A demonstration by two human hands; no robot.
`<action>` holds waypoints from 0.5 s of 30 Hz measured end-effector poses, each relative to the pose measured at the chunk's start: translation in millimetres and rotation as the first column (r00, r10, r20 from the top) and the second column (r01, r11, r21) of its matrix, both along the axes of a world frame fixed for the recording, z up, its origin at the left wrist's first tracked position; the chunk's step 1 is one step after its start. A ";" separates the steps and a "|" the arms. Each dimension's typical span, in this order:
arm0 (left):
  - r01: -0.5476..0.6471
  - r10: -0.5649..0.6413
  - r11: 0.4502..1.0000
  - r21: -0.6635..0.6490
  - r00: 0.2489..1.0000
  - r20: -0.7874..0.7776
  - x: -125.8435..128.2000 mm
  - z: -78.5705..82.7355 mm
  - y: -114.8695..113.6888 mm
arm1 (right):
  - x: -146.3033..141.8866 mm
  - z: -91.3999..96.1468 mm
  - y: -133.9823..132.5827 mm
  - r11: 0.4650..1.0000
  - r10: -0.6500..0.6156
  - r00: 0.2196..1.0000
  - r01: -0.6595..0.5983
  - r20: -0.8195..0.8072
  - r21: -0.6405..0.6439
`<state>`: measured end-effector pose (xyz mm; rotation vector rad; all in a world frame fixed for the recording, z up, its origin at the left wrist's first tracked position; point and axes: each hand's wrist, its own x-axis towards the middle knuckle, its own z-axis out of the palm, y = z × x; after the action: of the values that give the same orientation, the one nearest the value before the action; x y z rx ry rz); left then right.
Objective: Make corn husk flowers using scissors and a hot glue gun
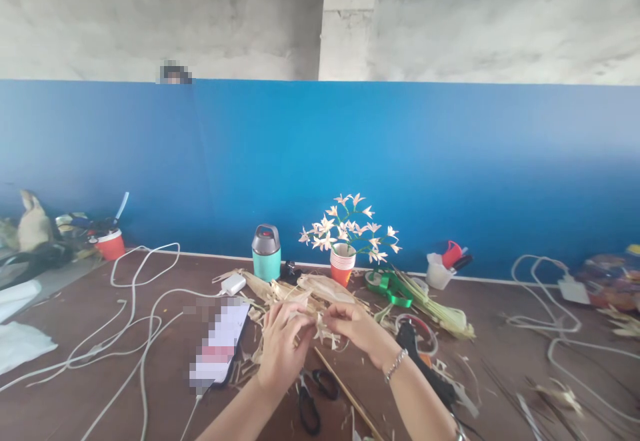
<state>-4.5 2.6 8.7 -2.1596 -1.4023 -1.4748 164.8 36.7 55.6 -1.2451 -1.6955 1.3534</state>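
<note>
My left hand [286, 342] and my right hand [356, 331] meet over the middle of the table, fingertips close together. Both are closed in a pinch on a small pale piece of corn husk [324, 335], whose exact shape is partly hidden by the fingers. Just beyond them lies a heap of dry corn husks [327, 289]. Black-handled scissors [309, 411] rest below my hands, beside a thin wooden stick [350, 394]. Behind the heap, pale husk flowers [345, 227] on green stems stand in a red and white paper cup [343, 267].
A phone [223, 344] and white charger [233, 285] lie left, with loose cables [145, 341]. A teal flask [267, 254] stands behind. Green ribbon [393, 287], a husk bundle [440, 311] and a black glue gun [423, 367] are right. A blue partition [425, 161] borders the table [480, 334].
</note>
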 end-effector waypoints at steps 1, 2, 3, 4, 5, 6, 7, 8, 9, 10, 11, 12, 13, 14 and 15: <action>0.007 -0.007 1.000 -0.007 1.000 -0.001 0.0 -0.4 0.4 | -0.2 0.7 -0.4 1.000 -0.005 1.000 0.005 0.015 0.001; 0.015 -0.015 1.000 -0.015 1.000 0.003 0.0 -0.9 0.9 | -0.3 1.1 -0.7 1.000 -0.011 1.000 0.011 0.029 -0.001; 0.025 -0.025 0.999 -0.022 1.000 0.014 0.0 -1.6 1.7 | -0.3 1.3 -0.9 1.000 -0.014 0.999 0.014 0.041 -0.003; 0.039 -0.038 0.999 -0.030 0.999 0.031 0.0 -2.4 2.8 | -0.1 1.4 -1.1 1.000 -0.012 0.999 0.012 0.049 0.000; 0.056 -0.053 0.998 -0.039 0.997 0.054 -0.1 -3.4 4.1 | 0.1 1.5 -1.3 1.000 -0.008 0.998 0.007 0.055 0.008; 0.075 -0.071 0.996 -0.050 0.994 0.084 -0.2 -4.6 5.6 | 0.4 1.7 -1.5 1.000 -0.002 0.998 0.001 0.057 0.015; 0.096 -0.088 0.993 -0.062 0.989 0.118 -0.3 -5.9 7.3 | 0.6 2.0 -1.8 1.000 0.005 0.998 -0.007 0.057 0.022; 0.116 -0.103 0.990 -0.075 0.982 0.156 -0.5 -7.2 8.9 | 0.8 2.5 -2.2 1.000 0.012 0.998 -0.013 0.055 0.028; 0.135 -0.116 0.987 -0.088 0.974 0.197 -0.6 -8.4 10.5 | 0.8 3.3 -2.6 0.999 0.017 0.998 -0.018 0.054 0.029; 0.154 -0.126 0.983 -0.099 0.963 0.238 -0.8 -9.5 11.8 | 0.8 4.2 -3.0 0.999 0.018 0.998 -0.020 0.053 0.026; 0.172 -0.137 0.979 -0.107 0.951 0.276 -0.8 -10.3 12.9 | 0.6 5.3 -3.5 1.000 0.020 0.999 -0.021 0.050 0.020; 0.191 -0.148 0.975 -0.111 0.939 0.312 -0.8 -10.7 13.7 | 0.4 6.3 -3.9 1.000 0.021 0.999 -0.021 0.047 0.015; 0.210 -0.159 0.971 -0.116 0.925 0.344 -0.6 -10.8 14.1 | 0.1 7.2 -4.3 1.000 0.019 0.999 -0.020 0.046 0.011; 0.230 -0.171 0.966 -0.121 0.912 0.373 -0.4 -10.6 14.2 | -0.3 8.0 -4.6 1.000 0.014 0.999 -0.015 0.046 0.013; 0.251 -0.182 0.960 -0.128 0.899 0.398 -0.1 -10.1 14.0 | -0.7 8.7 -4.9 1.000 0.006 0.999 -0.007 0.045 0.020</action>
<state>-4.6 16.6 -1.4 -2.2839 -1.4948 -2.0189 164.1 31.8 64.3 -1.2685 -1.7416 1.3175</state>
